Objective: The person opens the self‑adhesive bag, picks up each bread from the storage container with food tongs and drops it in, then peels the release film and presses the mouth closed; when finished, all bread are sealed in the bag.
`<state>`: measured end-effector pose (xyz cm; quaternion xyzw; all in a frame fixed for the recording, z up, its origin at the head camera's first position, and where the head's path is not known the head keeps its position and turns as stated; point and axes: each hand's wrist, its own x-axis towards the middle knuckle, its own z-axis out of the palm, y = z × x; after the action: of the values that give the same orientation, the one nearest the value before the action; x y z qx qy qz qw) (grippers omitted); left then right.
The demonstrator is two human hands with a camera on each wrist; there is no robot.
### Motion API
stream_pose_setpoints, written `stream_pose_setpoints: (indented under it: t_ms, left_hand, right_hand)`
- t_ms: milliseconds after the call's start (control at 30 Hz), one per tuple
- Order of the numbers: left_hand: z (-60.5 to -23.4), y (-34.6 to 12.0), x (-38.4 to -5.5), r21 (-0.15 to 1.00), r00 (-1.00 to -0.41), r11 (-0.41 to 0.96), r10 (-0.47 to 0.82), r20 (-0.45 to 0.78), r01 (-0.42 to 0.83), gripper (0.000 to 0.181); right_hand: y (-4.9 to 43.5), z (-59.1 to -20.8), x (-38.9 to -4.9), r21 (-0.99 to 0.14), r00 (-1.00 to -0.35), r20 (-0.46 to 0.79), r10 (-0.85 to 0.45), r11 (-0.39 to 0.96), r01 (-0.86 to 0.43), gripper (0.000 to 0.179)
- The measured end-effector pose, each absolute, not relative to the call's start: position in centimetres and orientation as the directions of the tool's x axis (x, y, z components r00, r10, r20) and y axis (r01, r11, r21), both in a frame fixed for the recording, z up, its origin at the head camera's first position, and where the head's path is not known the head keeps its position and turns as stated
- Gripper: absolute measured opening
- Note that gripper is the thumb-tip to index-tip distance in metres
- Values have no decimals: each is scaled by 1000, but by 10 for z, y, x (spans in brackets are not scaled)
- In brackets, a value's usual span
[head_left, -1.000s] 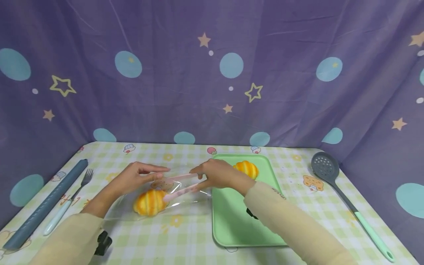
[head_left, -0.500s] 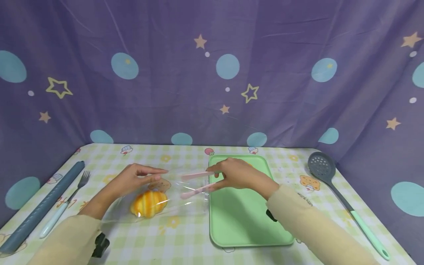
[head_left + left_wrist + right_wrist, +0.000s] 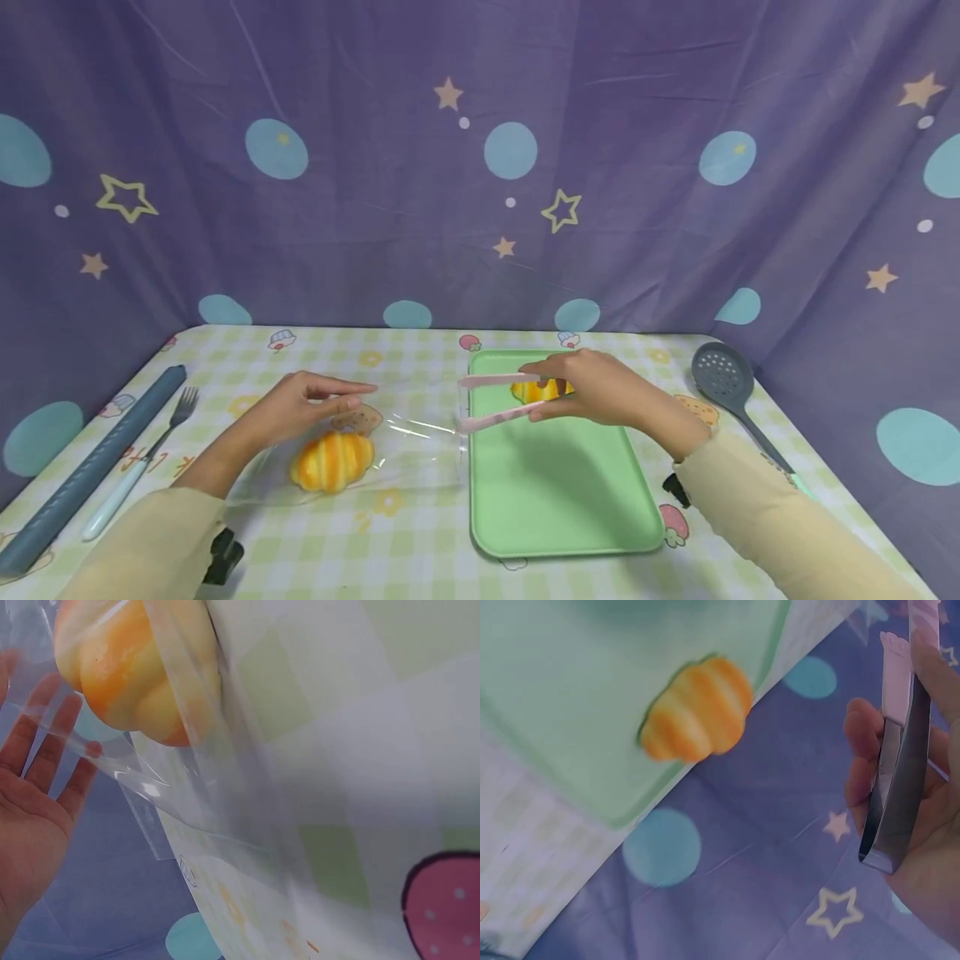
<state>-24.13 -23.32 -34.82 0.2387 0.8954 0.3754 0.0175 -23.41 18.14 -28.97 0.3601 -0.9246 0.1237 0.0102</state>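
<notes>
A clear plastic bag lies on the cloth at the left middle with a croissant inside it; the same croissant shows through the film in the left wrist view. My left hand is at the bag's far side, fingers straight and against the film, thumb apart from the index finger. My right hand holds pink-tipped metal tongs between thumb and fingers. Their arms are spread with nothing between the tips, over the left part of the green tray. Behind the right hand, a second croissant sits on the tray.
To the left lie a dark blue-grey rolled or bar-shaped item and a fork. A grey skimmer lies on the right, its handle partly hidden by the right sleeve. A purple curtain stands behind the checked tablecloth.
My right hand has drawn the spread tongs out of the bag and rightward to the tray, leaving the first croissant inside. My left hand has stayed at the bag.
</notes>
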Motion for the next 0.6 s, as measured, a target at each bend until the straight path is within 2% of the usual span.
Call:
stream_pose_setpoints:
  t_ms: [600]
  left_hand:
    - [-350,-233,-242,696,-892,599,432,134,395,28]
  right_hand:
    - [261,-306,-236,-236,-838,161,-521,804,-545,59]
